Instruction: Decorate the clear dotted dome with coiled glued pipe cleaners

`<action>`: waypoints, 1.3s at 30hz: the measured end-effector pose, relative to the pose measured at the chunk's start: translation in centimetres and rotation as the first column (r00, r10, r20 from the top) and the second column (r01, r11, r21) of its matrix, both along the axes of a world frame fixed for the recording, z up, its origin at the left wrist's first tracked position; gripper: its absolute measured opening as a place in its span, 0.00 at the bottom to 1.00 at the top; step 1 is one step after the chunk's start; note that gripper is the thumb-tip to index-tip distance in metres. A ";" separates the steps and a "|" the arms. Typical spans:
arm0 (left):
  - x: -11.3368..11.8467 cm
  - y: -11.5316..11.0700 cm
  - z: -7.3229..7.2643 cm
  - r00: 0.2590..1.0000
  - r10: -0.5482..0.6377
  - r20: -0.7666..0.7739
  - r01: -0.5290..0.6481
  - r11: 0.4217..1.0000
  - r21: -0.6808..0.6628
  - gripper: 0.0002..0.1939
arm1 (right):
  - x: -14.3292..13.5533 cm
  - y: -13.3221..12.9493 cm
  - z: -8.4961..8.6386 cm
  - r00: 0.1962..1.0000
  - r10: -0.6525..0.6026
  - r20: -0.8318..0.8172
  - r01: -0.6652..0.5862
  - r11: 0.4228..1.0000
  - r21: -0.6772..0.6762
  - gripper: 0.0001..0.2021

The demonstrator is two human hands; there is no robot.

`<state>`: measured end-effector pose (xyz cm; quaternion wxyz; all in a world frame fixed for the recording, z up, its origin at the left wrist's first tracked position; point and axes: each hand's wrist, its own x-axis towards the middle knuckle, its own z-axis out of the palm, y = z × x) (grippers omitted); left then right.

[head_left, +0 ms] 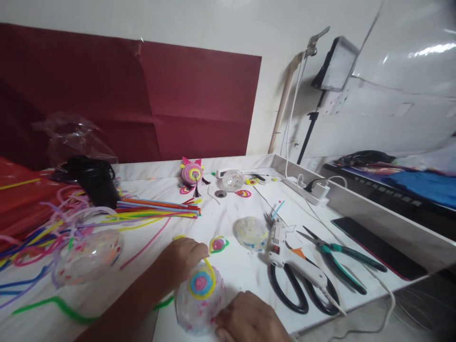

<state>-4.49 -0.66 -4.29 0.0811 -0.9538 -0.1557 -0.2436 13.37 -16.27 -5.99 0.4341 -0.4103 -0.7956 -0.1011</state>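
Near the front edge of the table lies a clear plastic dome (199, 313) with pink marks. On its top is an eye shape of coiled fuzzy stems, pink in the middle, then blue, with a yellow outline (213, 285). My left hand (181, 259) pinches the upper end of the yellow stem at the far side of the dome. My right hand (249, 318) is closed round the dome's lower right side. A green stem (60, 306) passes beneath my left forearm. A small pink, yellow and green coiled piece (218, 244) lies just beyond the dome.
Right of my hands lie a white glue gun (281, 244), black-handled scissors (292, 294) and green-handled pliers (335, 266). Coloured stems (160, 209) and another clear dome (90, 256) are at left. A pink decorated ball (192, 173) stands at the back.
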 end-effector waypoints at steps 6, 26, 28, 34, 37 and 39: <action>0.2 0.1 -0.8 0.998 0.064 -0.025 -0.065 0.997 -0.040 0.12 | -0.5 0.0 1.1 0.998 0.028 -0.047 -0.028 1.000 0.011 0.18; 0.1 -0.5 0.8 0.983 0.119 -0.141 -0.171 0.875 -0.452 0.07 | -0.2 -1.0 2.1 0.997 0.047 -0.068 -0.050 0.998 -0.044 0.12; 0.4 -0.6 0.9 0.981 0.128 -0.144 -0.182 0.863 -0.471 0.10 | -0.4 -1.0 2.1 0.996 0.059 -0.070 -0.063 0.997 -0.052 0.11; 0.6 -0.7 1.5 0.987 0.090 -0.136 -0.148 0.845 -0.514 0.10 | -1.0 -1.6 2.1 0.991 0.092 -0.092 -0.103 0.987 -0.125 0.10; 0.6 -0.7 1.7 0.990 0.108 -0.095 -0.142 0.835 -0.532 0.09 | -1.1 -1.9 2.1 0.990 0.101 -0.099 -0.118 0.976 -0.183 0.09; 0.7 -0.8 1.9 0.990 0.120 -0.075 -0.141 0.824 -0.549 0.08 | -1.3 -2.0 2.1 0.990 0.101 -0.100 -0.119 0.974 -0.195 0.10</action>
